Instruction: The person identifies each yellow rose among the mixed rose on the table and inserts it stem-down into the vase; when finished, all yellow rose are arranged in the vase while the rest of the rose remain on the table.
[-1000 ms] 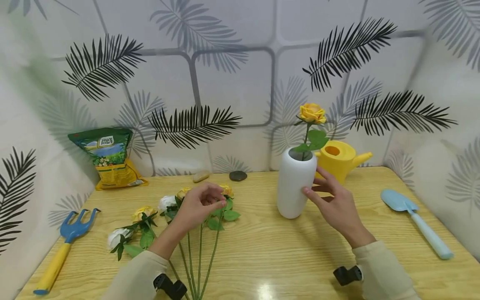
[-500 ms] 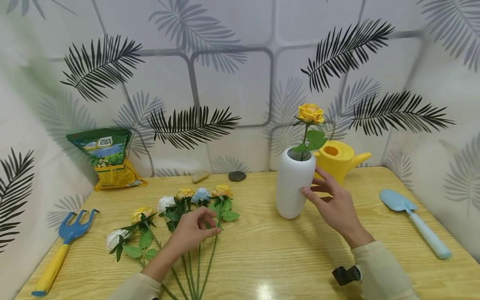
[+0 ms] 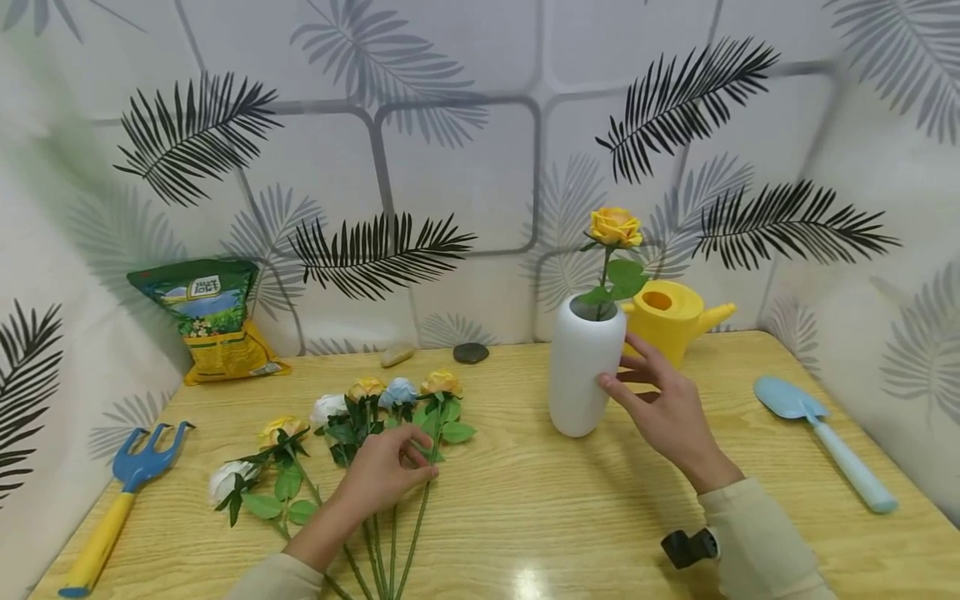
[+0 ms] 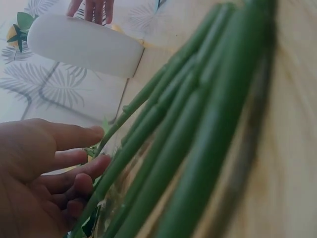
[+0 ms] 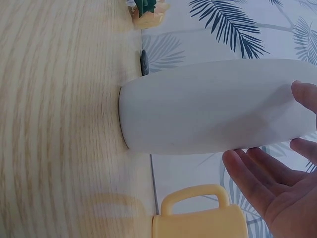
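A white vase (image 3: 585,367) stands upright on the table, a yellow rose (image 3: 615,227) in its mouth. My right hand (image 3: 670,408) holds the vase's right side, thumb on the front and fingers round the edge; the right wrist view shows the fingertips against the vase (image 5: 213,106). My left hand (image 3: 382,471) is over several loose flowers. Its thumb and index finger lie on either side of the stem (image 3: 420,517) of the rightmost yellow rose (image 3: 441,382), with a gap between the fingertips. Green stems (image 4: 173,109) cross the left wrist view close up.
A blue rose (image 3: 398,392), white flowers (image 3: 232,482) and more yellow ones lie at left. A yellow watering can (image 3: 667,321) stands behind the vase. A blue hand fork (image 3: 135,492), a light-blue trowel (image 3: 825,442), two stones (image 3: 471,353) and a green-yellow bag (image 3: 217,321) are around.
My left hand has come down and toward me from the flower heads, along the stems, uncovering the blue rose. The right hand stays on the vase.
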The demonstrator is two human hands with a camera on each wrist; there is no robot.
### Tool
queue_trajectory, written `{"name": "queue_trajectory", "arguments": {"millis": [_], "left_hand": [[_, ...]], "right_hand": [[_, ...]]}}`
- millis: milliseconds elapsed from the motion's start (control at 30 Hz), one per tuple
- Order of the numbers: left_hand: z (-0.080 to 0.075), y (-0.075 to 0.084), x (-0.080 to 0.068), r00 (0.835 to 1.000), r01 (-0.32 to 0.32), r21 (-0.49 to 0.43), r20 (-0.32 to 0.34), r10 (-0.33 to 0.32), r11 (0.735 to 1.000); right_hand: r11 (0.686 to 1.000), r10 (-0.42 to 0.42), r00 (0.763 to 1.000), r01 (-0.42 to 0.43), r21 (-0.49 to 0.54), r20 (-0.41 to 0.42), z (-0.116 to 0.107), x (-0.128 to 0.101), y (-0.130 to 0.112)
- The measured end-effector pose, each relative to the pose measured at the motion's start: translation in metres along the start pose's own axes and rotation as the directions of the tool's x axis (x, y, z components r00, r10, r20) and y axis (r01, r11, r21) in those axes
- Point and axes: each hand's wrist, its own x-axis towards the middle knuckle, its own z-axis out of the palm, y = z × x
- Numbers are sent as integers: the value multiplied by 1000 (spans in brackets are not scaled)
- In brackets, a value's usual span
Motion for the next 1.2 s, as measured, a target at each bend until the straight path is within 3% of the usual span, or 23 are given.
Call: {"name": "queue_trajectory", "arguments": {"millis": [400,700,867,1200], "left_hand": [[5,6,4,999,26,50,22,-27,998],[5,12,2,995,100,-52,-25,-102,994],[3,15,3,992,125,-147,-5,-127,981],[-1,26,5,995,98,-200,-13,-103,975]], "right_hand": [[1000,11,1000,-11,-13,7,-2,1,1],[1000,3,1000,-3,-3,8,-1,1,3],[1000,5,1000,-5,3,6,-1,1,3],[1000,8,1000,-8,11,5,-1,1,4]]}}
